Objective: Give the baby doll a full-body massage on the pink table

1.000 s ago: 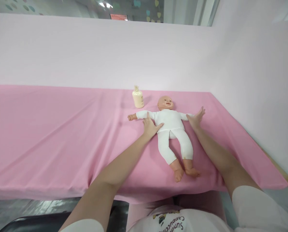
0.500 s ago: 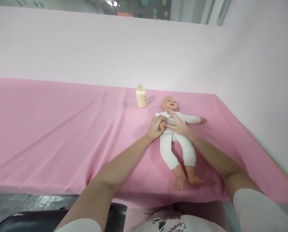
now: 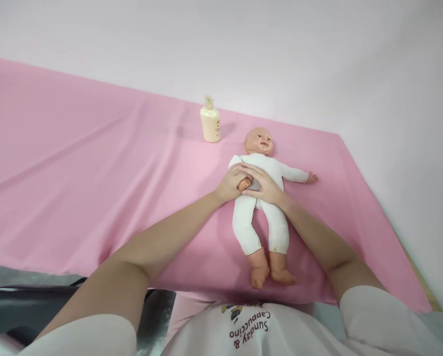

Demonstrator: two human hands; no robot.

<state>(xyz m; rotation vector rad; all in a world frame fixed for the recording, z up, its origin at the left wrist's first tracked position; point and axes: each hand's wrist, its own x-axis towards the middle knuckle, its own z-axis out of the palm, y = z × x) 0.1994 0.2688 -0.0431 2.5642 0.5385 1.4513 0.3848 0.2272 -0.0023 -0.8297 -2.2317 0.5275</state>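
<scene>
A baby doll [image 3: 259, 163] with a white cloth body lies face up, its head toward the wall and its feet toward me. My left hand [image 3: 231, 183] is wrapped round the doll's arm on the left; the small doll fist [image 3: 244, 184] pokes out between my thumb and fingers. My right hand [image 3: 264, 184] lies over the doll's belly, fingers stretched and thumb apart, with its fingertips reaching to the doll's bent arm and my left fingers. The doll's other arm [image 3: 297, 174] is spread out to the right.
A cream pump bottle [image 3: 210, 122] stands upright left of the doll's head. Pink cloth [image 3: 95, 148] covers the table, with a white wall [image 3: 214, 49] behind and at the right. A black chair [image 3: 24, 306] is at the lower left.
My view has tilted down and turned slightly. The right hand's fingers have moved left, from the doll's chest to its held arm. My left hand keeps its hold.
</scene>
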